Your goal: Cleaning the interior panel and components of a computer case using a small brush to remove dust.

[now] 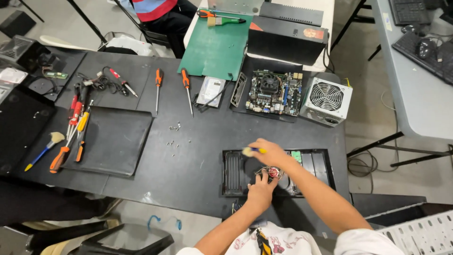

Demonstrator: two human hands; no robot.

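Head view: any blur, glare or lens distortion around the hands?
Head view: right hand slightly motion-blurred with the small yellow-handled brush; left hand sharper on the open black computer case; even lighting, no strong glare; wide-angle bending at the edges.

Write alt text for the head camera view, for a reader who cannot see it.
A person's right hand brushes inside an open black computer case with a small brush, while the left hand holds a bundle of wires. Screwdrivers, a motherboard and a power supply lie on the black table.
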